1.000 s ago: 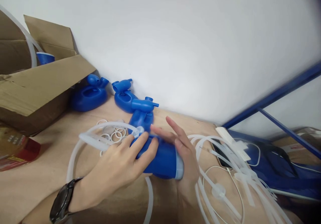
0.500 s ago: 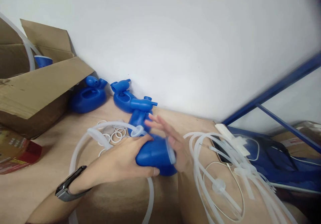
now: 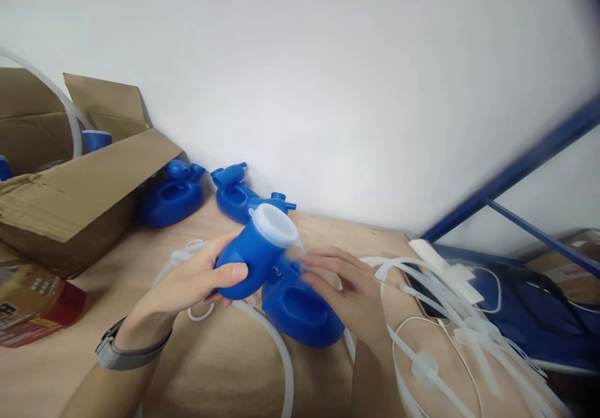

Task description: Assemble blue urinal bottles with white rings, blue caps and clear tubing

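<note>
My left hand (image 3: pixel 206 277) is wrapped around the blue mouth piece (image 3: pixel 250 258) of a plastic urinal bottle, with its white lid (image 3: pixel 276 224) facing up. The bottle's rounded blue body (image 3: pixel 304 315), with a handle opening, is below and to the right of it. At the bottle's neck, my right hand (image 3: pixel 349 280) has its fingers bent together beside a blurred translucent piece (image 3: pixel 295 250). Whether they pinch that piece is unclear. A translucent tube (image 3: pixel 279 343) runs beneath the bottle, and a white ring (image 3: pixel 201 313) lies under my left wrist.
An open cardboard box (image 3: pixel 94 180) stands at the left, a red-and-yellow package (image 3: pixel 37 305) before it. More blue bottles (image 3: pixel 173 199) are along the wall. On the right lie coiled tubes (image 3: pixel 450 330), a phone (image 3: pixel 426 293), a white power strip (image 3: pixel 445 271) and a blue metal frame (image 3: pixel 515 174).
The mouth piece has turned from sideways to lid-up in my left hand, and the bottle body shows below it. My right hand has left the lid and moved to the bottle's neck.
</note>
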`<state>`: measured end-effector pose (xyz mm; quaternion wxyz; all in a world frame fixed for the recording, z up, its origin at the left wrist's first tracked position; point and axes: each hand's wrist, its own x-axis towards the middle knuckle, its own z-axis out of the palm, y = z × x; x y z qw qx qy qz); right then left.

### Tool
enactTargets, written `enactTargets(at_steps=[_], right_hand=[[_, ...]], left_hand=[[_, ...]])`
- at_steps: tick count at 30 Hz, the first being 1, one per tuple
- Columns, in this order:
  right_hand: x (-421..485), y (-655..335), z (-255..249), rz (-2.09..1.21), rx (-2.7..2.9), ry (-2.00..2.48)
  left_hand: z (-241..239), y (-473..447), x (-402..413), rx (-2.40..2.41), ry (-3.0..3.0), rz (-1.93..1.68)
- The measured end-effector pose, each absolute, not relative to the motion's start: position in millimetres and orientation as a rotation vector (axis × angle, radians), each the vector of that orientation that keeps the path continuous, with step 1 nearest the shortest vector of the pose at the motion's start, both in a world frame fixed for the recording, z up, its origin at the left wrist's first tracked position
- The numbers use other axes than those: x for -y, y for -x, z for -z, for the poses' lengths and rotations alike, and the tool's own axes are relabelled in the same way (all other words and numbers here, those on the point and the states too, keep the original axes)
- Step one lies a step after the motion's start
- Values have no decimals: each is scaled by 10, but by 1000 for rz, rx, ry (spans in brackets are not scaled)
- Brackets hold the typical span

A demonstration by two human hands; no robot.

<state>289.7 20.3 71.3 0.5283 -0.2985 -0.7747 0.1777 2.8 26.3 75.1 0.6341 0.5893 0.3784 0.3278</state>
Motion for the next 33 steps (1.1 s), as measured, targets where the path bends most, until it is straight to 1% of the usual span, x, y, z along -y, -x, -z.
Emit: enactTargets(at_steps=[3,10,14,17,20,25,33], right_hand=[[-224,-2833,-704,-445,1856,636],[-183,-2739,-605,-351,1616,818],[-110,-2578,-655,-364,1519,820],[-62,-2488,-709,-410,1424,763],[-34,-2473,-732,-409,1445,735],[-46,-2512,-708,-319,1528,749],[-120,-2534,-681,-379,1533,711]], left_hand=[[-718,-29,-260,-828,-1374,-760],[-700,-101,-278,-813,-1372,-798],[-714,-132,-269,-792,-1373,-755],[-730,-110,-258,-830,-1348,-815],[-757,-71,-244,-877,-1361,-879],[-750,-40,-239,-904,-1391,-864],[-658,-99,-249,-823,-1358,-866]])
